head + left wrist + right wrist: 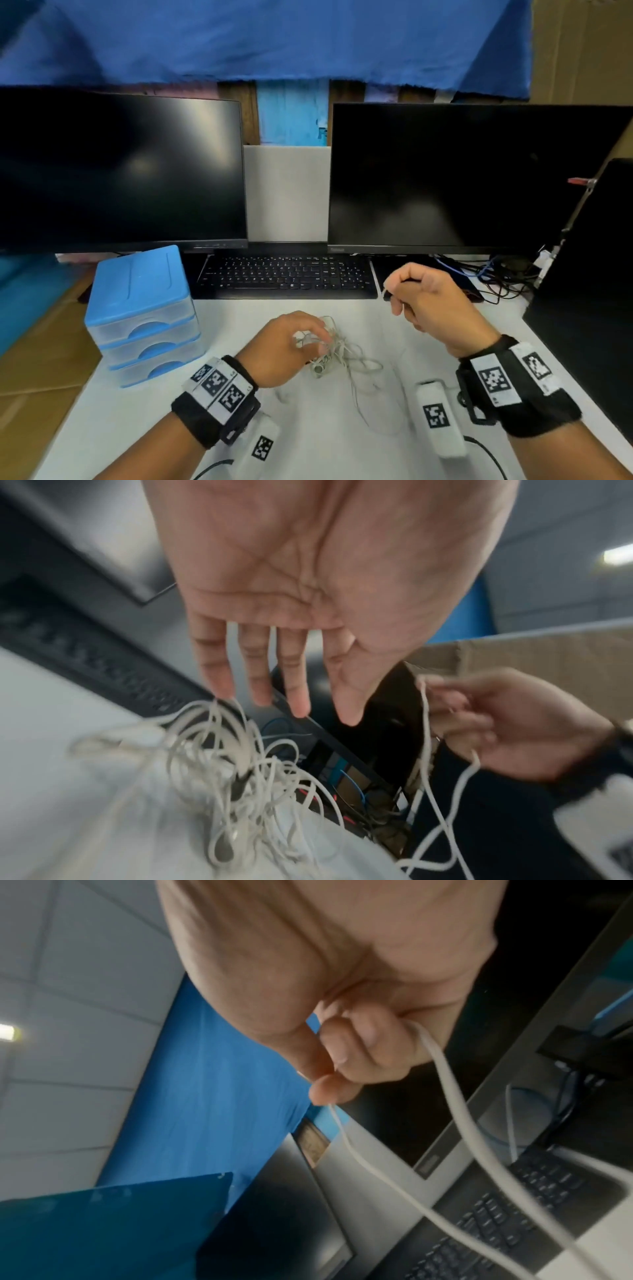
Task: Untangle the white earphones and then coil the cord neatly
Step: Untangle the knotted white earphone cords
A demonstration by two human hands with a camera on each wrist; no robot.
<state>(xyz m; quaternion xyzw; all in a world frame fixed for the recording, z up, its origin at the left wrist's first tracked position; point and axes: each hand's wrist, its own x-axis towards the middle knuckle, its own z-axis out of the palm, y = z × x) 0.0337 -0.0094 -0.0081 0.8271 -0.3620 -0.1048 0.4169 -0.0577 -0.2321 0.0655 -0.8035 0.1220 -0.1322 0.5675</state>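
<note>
The white earphones [337,353] lie in a tangled heap on the white table [325,445], with an earbud [318,369] at the heap's near edge. My left hand [291,342] hovers over the tangle [232,764]. Its fingers [298,696] are straight and their tips touch the top loops. My right hand [394,294] is raised to the right, near the keyboard's corner. It pinches one strand of the cord [445,1085] between thumb and forefinger, with the other fingers [363,1042] curled round it. That strand [426,750] hangs slack back toward the table.
A black keyboard [287,275] and two dark monitors [120,171] [479,178] stand behind the tangle. A blue-topped drawer unit [144,308] sits at the left. Loose cables [496,274] lie at the back right, beside a dark panel [599,274]. White tagged blocks [440,418] hang under my wrists.
</note>
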